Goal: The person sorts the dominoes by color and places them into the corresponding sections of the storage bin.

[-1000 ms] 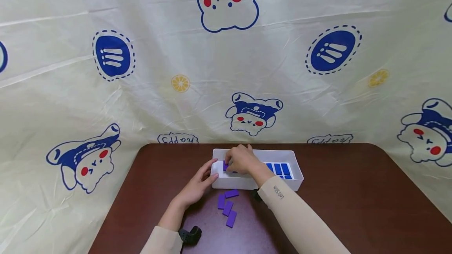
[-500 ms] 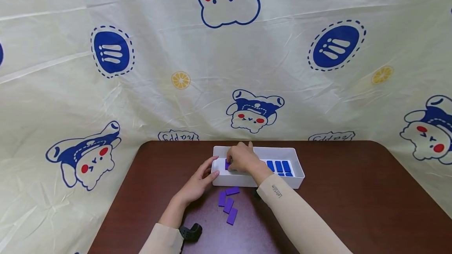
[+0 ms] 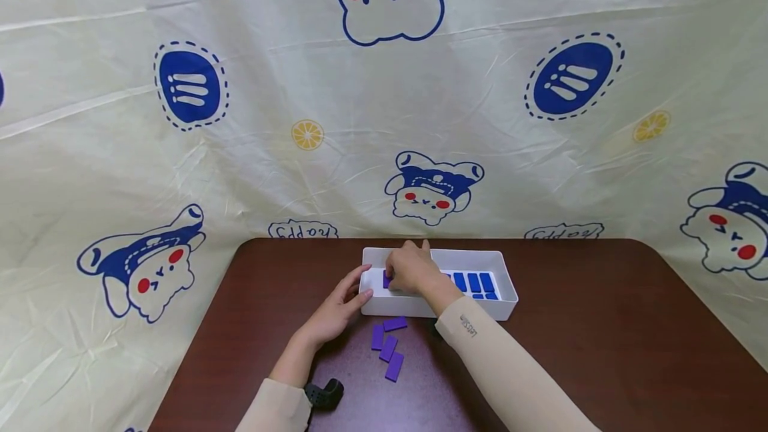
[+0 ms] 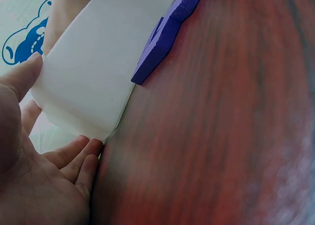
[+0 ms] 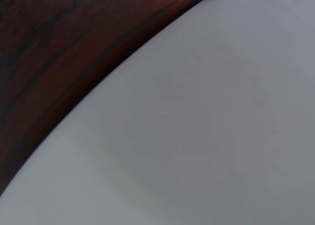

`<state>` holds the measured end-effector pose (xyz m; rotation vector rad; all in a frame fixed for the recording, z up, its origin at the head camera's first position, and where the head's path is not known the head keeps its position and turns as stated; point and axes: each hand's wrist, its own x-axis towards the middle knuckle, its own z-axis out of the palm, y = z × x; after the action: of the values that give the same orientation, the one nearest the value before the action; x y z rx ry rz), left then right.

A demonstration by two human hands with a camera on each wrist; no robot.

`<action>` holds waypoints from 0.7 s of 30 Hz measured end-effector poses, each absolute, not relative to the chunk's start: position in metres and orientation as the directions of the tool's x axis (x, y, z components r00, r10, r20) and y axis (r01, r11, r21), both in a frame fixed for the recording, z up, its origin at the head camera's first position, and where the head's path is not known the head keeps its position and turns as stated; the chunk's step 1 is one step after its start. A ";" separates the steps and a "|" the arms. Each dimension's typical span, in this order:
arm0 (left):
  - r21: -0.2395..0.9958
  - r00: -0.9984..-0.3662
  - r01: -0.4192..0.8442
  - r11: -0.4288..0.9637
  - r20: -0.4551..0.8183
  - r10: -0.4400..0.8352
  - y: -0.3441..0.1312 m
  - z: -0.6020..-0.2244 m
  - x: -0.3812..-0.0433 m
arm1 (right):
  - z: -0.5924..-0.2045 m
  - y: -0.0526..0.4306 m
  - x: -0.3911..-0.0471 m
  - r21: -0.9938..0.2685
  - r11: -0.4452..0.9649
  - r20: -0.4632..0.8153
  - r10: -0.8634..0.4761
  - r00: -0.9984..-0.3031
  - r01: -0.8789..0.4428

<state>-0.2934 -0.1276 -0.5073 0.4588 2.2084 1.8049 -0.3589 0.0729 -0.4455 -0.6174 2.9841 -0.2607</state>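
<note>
A long white box (image 3: 402, 307) stands near the table's back edge. My left hand (image 3: 337, 309) touches its left end, fingers nearly straight and spread, the thumb near the front corner. In the left wrist view those fingertips lie against the white end wall. My right hand (image 3: 414, 271) reaches down into the box's left half, fingers bent, and pinches a flat purple block (image 3: 387, 280) whose left part shows beside the fingertips. Several flat blue blocks (image 3: 474, 283) stand in a row in the box's right part. The right wrist view shows mostly white box wall.
Several loose purple blocks (image 3: 388, 349) lie on the brown table (image 3: 576, 332) in front of the box. A black wrist strap (image 3: 325, 395) sits at the left wrist. A printed white cloth (image 3: 480, 99) hangs behind the table.
The head view has tilted slightly, shifting the scene up a little. Both hands stay at the box, and the purple block remains at the right fingertips.
</note>
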 end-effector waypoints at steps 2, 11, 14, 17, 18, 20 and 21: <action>0.980 -0.919 0.084 0.182 0.005 0.395 -0.128 -0.507 -0.293 | -0.445 0.073 -0.359 -0.176 0.906 -0.046 -0.399 -0.916 -0.385; 0.978 -0.910 0.110 0.179 0.027 0.414 -0.127 -0.509 -0.295 | -0.447 0.073 -0.357 -0.140 0.905 -0.033 -0.410 -0.911 -0.402; 0.979 -0.912 0.102 0.175 0.022 0.410 -0.127 -0.509 -0.294 | -0.447 0.074 -0.356 -0.138 0.898 -0.014 -0.423 -0.906 -0.417; 0.980 -0.913 0.095 0.172 0.017 0.407 -0.128 -0.510 -0.295 | -0.443 0.076 -0.354 -0.150 0.890 0.010 -0.434 -0.901 -0.430; 0.981 -0.913 0.094 0.171 0.017 0.407 -0.128 -0.510 -0.295 | -0.441 0.076 -0.353 -0.160 0.886 0.023 -0.437 -0.899 -0.434; 0.981 -0.913 0.090 0.173 0.012 0.408 -0.128 -0.510 -0.295 | -0.436 0.078 -0.350 -0.184 0.879 0.057 -0.438 -0.897 -0.440; 0.980 -0.913 0.089 0.176 0.010 0.408 -0.129 -0.510 -0.296 | -0.432 0.079 -0.348 -0.192 0.876 0.074 -0.436 -0.897 -0.442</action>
<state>-0.2958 -0.1288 -0.5095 0.4780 2.1981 1.8050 -0.3482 0.0786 -0.4324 -0.7189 3.0701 -0.3239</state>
